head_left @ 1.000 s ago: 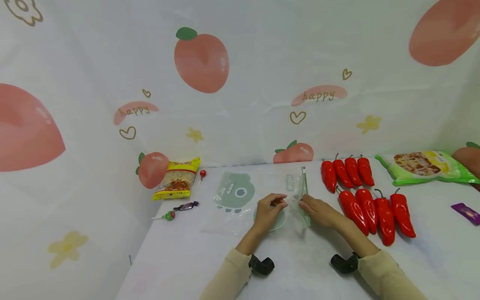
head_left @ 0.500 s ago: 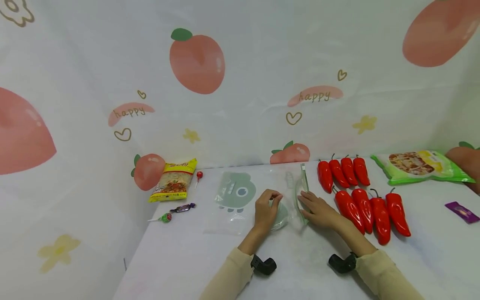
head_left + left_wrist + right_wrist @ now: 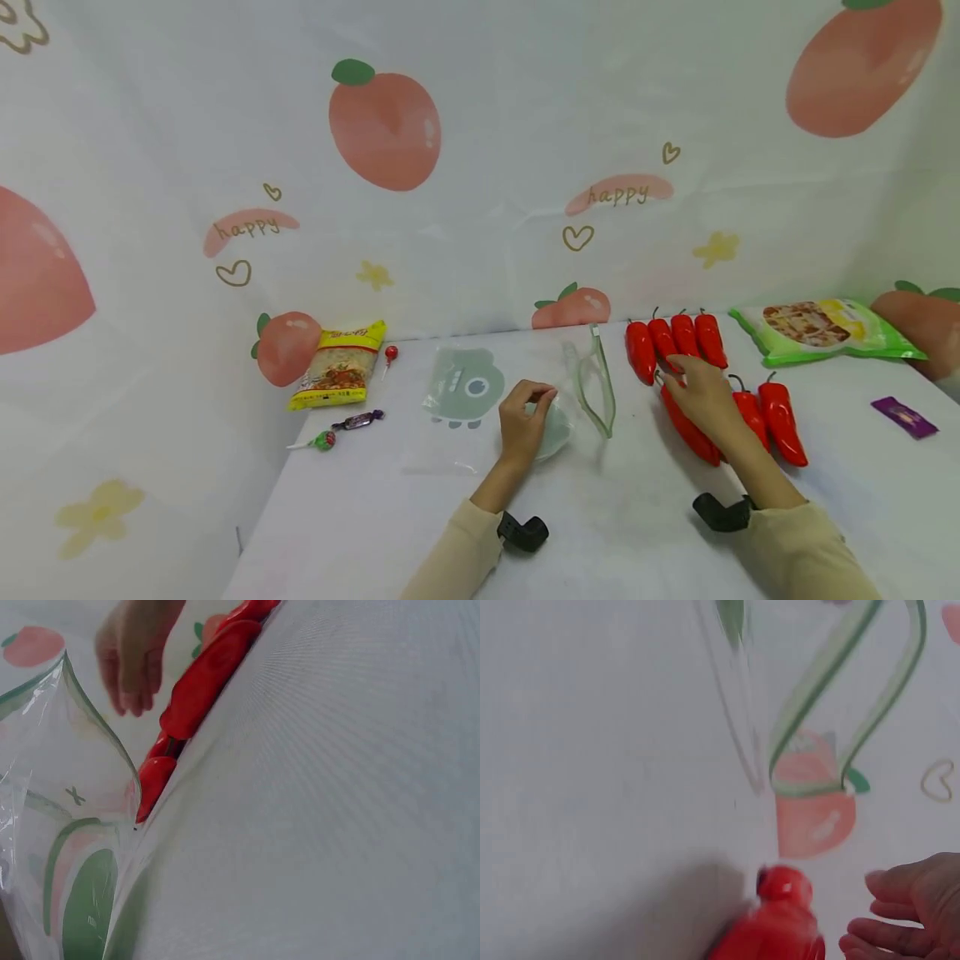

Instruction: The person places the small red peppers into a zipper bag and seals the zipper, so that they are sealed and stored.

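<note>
A clear zip-lock bag point(image 3: 467, 385) with a green dinosaur print lies on the white table, its green-edged mouth gaping to the right. My left hand point(image 3: 522, 421) pinches the bag's upper layer between thumb and fingers. Over the two rows of glossy red chili peppers point(image 3: 686, 429) reaches my right hand point(image 3: 707, 402), covering part of the front row. In the right wrist view, its fingers point(image 3: 896, 937) are spread and apart from the nearest pepper point(image 3: 776, 922). The left wrist view shows the raised bag mouth point(image 3: 101, 724) with peppers beyond it.
A yellow food packet point(image 3: 339, 365), a red lollipop point(image 3: 391, 353), a wrapped candy point(image 3: 358, 420) and a green lollipop point(image 3: 324, 440) lie at the left. At the right are a green food bag point(image 3: 825, 332) and a purple packet point(image 3: 904, 417). A printed cloth point(image 3: 480, 167) hangs behind.
My right hand has let go of the bag's mouth and moved right to above the peppers. The mouth now gapes wider. My left hand stays at the bag.
</note>
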Demonstrator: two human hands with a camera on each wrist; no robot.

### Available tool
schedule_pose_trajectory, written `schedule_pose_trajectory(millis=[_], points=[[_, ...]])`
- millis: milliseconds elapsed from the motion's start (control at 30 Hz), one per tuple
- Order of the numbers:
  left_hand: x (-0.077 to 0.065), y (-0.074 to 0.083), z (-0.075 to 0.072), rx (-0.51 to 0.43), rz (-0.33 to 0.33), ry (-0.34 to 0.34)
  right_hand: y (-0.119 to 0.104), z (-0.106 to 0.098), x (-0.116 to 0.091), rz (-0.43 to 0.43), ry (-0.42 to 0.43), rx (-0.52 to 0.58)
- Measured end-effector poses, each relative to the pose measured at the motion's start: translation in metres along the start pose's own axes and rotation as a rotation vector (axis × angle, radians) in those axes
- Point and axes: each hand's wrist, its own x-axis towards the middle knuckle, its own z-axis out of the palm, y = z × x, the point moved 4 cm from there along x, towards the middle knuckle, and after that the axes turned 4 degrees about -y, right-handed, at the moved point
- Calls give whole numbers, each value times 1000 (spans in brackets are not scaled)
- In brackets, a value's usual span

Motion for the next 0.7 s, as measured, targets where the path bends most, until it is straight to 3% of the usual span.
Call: schedule_pose_trajectory(millis=[100, 233, 400, 533, 600, 700], points=[[-2, 0, 0, -10, -12, -1, 12, -5, -3, 56, -16, -8], [-3, -2, -1, -12, 10, 1, 18, 4, -3, 78, -82, -27], [-4, 0, 0, 11, 72, 13, 19, 14, -2, 110, -126, -43], [-3, 0, -2, 18, 60, 23, 15, 13, 0, 131, -141, -5], [-3, 0, -2, 13, 42, 17, 12, 7, 1, 151, -94, 59], [-3, -1, -2, 3, 30, 12, 6, -4, 5, 216, 48, 214]])
